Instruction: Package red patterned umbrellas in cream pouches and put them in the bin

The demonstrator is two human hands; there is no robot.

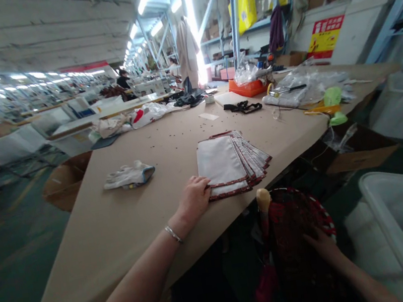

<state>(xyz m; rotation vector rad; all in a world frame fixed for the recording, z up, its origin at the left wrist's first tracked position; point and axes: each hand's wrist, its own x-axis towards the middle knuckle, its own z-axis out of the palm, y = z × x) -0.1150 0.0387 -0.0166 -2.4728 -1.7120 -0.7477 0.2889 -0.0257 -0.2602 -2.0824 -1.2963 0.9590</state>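
Left hand: I see my left hand at the lower left edge of the cloth stack, fingers together and bent, fingertips touching the fabric; I cannot tell whether it pinches or only presses.
Cloth stack: these white pieces with dark red trim lie flat on the table, just beyond and to the right of my left fingertips, fanned out toward the right.
Right hand: below the table edge, my right hand reaches in from the right onto the dark bundle; its fingertips are lost in shadow, so I cannot tell how tight its grip is.
Dark bundle: the dark red cloth is under and left of my right hand, below the stack in my view, with a red-and-white edge curving around its right side.
Bracelet: a silver band circles my left wrist.
Glove: a white glove with a blue cuff lies left of the stack, well apart.
Table: the brown top carries a black strap beyond the stack, then an orange tray.
Bin: a white plastic bin stands right of my right hand.
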